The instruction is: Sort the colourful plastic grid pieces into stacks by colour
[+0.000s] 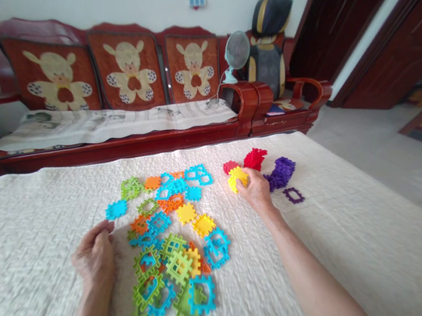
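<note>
Several flat plastic interlocking tiles in blue, green, orange and yellow lie scattered in a loose pile (171, 241) on a cream quilted cloth (25, 240). My right hand (256, 191) reaches out to a small stack of yellow tiles (236, 178), its fingers closed on them. Behind that stack lie red tiles (254, 158), and to its right a purple stack (281, 172) and a single purple tile (293, 195). My left hand (94, 255) rests on the cloth at the left edge of the pile, fingers curled loosely and holding nothing, near a blue tile (116, 209).
A dark red wooden bench (142, 140) with bear-print cushions stands behind the cloth-covered surface. A small fan (237, 51) and a bag (268, 44) sit at its right end. Tiled floor (391, 159) and dark wooden doors (375, 25) are to the right.
</note>
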`<state>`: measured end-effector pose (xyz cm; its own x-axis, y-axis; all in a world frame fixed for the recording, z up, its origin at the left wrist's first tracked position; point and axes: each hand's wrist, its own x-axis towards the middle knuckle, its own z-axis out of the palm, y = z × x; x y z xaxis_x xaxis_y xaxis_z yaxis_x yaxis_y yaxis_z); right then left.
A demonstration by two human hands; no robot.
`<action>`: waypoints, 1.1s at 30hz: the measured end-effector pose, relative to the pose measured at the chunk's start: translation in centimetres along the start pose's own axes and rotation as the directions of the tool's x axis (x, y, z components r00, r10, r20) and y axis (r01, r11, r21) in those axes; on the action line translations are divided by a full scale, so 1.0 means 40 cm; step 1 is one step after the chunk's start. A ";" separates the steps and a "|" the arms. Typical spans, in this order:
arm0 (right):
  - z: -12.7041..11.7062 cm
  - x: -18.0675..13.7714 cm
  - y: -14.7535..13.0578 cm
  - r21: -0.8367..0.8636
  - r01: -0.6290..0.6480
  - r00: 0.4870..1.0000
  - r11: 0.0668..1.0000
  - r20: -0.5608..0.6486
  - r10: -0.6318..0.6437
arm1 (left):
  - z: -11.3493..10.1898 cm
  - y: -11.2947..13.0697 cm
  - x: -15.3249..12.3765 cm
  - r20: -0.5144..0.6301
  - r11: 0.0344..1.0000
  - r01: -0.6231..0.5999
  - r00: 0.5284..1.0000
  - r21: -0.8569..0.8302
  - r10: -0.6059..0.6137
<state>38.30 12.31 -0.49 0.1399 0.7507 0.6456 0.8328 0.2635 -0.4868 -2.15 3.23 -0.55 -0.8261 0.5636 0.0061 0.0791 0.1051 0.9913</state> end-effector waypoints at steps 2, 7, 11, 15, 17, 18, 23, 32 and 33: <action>0.000 -0.010 0.008 -0.006 -0.011 1.000 1.000 0.020 0.012 | 0.002 0.005 -0.002 -0.004 1.000 0.001 1.000 -0.008 -0.001; -0.005 -0.019 0.006 -0.006 -0.026 0.999 1.000 0.042 0.027 | 0.001 -0.001 0.003 -0.004 1.000 -0.007 1.000 0.000 0.007; -0.004 -0.018 -0.007 -0.011 -0.054 0.995 0.998 0.087 0.055 | 0.000 0.000 0.001 0.004 1.000 0.001 1.000 -0.002 -0.001; 0.000 -0.019 -0.017 0.020 -0.012 0.999 1.000 0.046 0.011 | 0.000 -0.003 0.003 0.002 1.000 0.004 1.000 -0.008 -0.004; 0.000 -0.020 -0.022 0.042 0.036 0.999 0.998 0.022 -0.037 | -0.002 -0.012 0.010 0.009 1.000 -0.006 1.000 -0.002 0.006; 0.000 -0.020 -0.027 0.049 0.057 0.998 0.997 0.015 -0.058 | -0.003 -0.018 0.014 0.014 1.000 -0.013 1.000 0.005 0.013; 0.005 -0.036 -0.085 0.113 0.165 0.985 0.980 0.036 -0.170 | -0.004 -0.037 0.026 0.015 0.999 -0.035 0.999 0.012 0.035; 0.036 -0.105 -0.171 0.414 0.204 0.770 0.887 0.492 -0.407 | 0.005 -0.021 0.014 0.012 0.999 -0.036 0.999 -0.030 0.037; 0.035 -0.106 -0.170 0.395 0.216 0.748 0.893 0.521 -0.412 | 0.006 -0.016 0.012 0.008 0.999 -0.035 0.999 -0.023 0.035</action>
<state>31.28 8.17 -0.74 -0.5171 0.7684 0.3771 0.5621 0.6371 -0.5274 -2.45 3.63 -1.24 -0.8181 0.5737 0.0399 0.0948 0.0662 0.9933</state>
